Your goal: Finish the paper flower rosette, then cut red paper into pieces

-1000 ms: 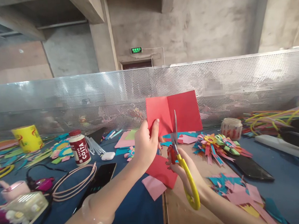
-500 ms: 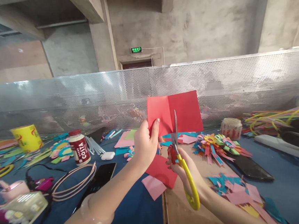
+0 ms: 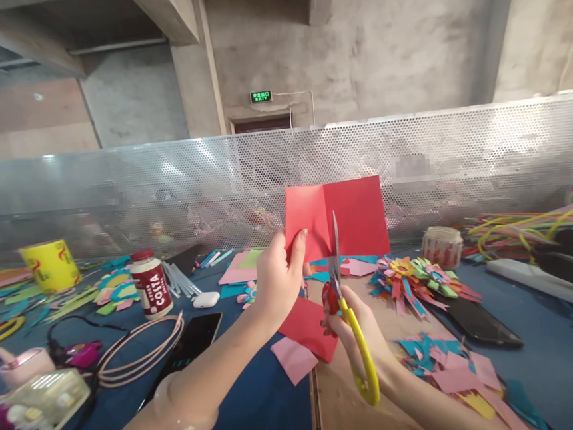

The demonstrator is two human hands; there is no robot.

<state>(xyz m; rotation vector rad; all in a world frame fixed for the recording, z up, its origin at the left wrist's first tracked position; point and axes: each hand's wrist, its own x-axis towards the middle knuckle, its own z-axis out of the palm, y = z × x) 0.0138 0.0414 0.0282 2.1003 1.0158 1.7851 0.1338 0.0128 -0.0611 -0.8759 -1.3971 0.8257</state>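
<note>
A creased sheet of red paper [image 3: 355, 214] is held upright in the air by my left hand [image 3: 284, 275], the thumb pressed on its near face at the lower left. My right hand [image 3: 354, 329] is closed around scissors [image 3: 362, 355] with yellow and red handles. Their blades point up at the lower edge of the sheet, by the crease; one blade shows in front of the paper. Below my hands, another red paper [image 3: 309, 327] and a small pink paper square [image 3: 295, 360] lie on the table.
Paper scraps [image 3: 455, 367] and paper flowers [image 3: 412, 277] lie on the right, beside a black phone [image 3: 481, 322]. A Costa bottle [image 3: 151, 284], a white earphone case [image 3: 206, 299], another phone [image 3: 192, 344] and a coiled cable [image 3: 140, 351] are on the left. A perforated metal screen [image 3: 188, 183] stands behind.
The red sheet has shifted very slightly to the right and down. Both hands keep their holds, and the scissors are almost unmoved.
</note>
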